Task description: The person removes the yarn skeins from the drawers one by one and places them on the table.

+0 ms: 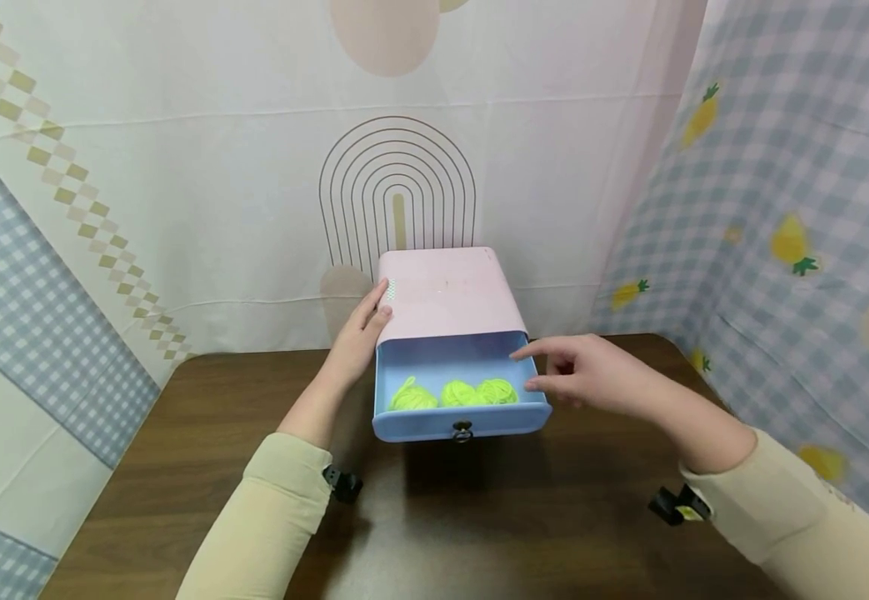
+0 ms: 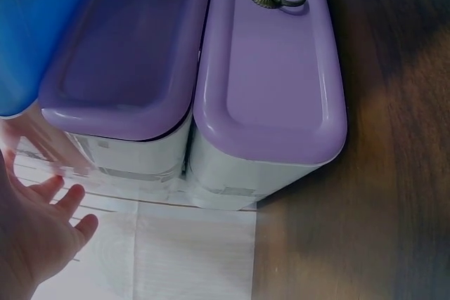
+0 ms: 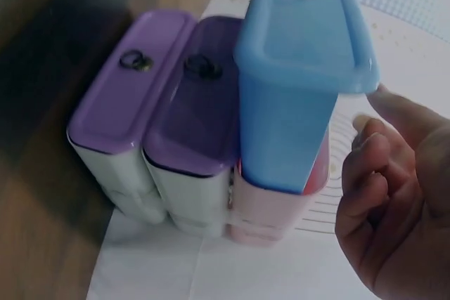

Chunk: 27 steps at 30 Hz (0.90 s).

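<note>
A pink drawer cabinet [image 1: 449, 287] stands at the back of the table, its blue drawer [image 1: 460, 422] pulled out toward me. Inside the drawer, behind its front panel, lie balls of bright green yarn [image 1: 413, 397], three in all. My left hand [image 1: 357, 337] rests against the cabinet's left side, thumb near the top edge. At the drawer's right rim is my right hand [image 1: 591, 373], empty, with thumb and forefinger apart and the other fingers bent. The right wrist view shows this hand [image 3: 397, 194] beside the blue drawer [image 3: 288, 131].
Below the blue drawer, the wrist views show two purple drawers [image 2: 271, 68] with ring pulls in white housings. They stand on a dark wooden table [image 1: 217, 467]. Patterned cloth [image 1: 239, 192] hangs behind and at both sides.
</note>
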Each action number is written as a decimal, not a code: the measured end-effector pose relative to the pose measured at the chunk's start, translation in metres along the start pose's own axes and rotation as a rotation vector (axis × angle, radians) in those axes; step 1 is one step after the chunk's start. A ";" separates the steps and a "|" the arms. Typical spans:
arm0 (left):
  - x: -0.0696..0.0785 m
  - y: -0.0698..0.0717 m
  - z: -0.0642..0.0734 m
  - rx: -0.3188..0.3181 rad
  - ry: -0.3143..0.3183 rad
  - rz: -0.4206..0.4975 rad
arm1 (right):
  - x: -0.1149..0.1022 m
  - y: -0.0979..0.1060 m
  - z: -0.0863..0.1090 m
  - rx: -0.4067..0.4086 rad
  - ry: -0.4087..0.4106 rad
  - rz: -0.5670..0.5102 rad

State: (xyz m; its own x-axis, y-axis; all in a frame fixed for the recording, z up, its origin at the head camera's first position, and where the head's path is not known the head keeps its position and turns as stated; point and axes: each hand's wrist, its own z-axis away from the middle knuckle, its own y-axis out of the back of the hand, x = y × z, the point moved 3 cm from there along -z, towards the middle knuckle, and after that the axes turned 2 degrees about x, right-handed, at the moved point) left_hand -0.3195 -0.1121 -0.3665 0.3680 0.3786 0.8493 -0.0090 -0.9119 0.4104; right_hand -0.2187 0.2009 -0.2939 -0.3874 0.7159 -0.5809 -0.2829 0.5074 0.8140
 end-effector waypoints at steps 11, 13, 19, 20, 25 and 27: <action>-0.001 0.000 0.000 0.001 0.007 0.009 | -0.013 -0.003 -0.031 -0.230 0.081 0.220; -0.001 0.000 0.000 -0.002 0.006 0.014 | -0.016 -0.004 -0.034 -0.273 0.076 0.252; -0.001 -0.001 0.000 -0.002 0.013 0.022 | -0.023 -0.005 -0.038 -0.373 0.051 0.348; -0.001 -0.001 0.000 -0.002 0.013 0.022 | -0.024 -0.005 -0.039 -0.384 0.049 0.361; -0.002 -0.001 0.000 0.011 0.013 0.018 | -0.030 -0.008 -0.042 -0.410 0.054 0.401; -0.003 -0.001 0.000 0.016 0.010 0.012 | -0.032 -0.009 -0.043 -0.418 0.049 0.409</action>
State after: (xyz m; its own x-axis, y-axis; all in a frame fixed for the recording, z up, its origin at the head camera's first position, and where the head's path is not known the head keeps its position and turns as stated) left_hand -0.3208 -0.1119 -0.3693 0.3583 0.3691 0.8576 0.0013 -0.9187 0.3948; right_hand -0.2418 0.1532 -0.2830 -0.5753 0.7857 -0.2273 -0.4200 -0.0453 0.9064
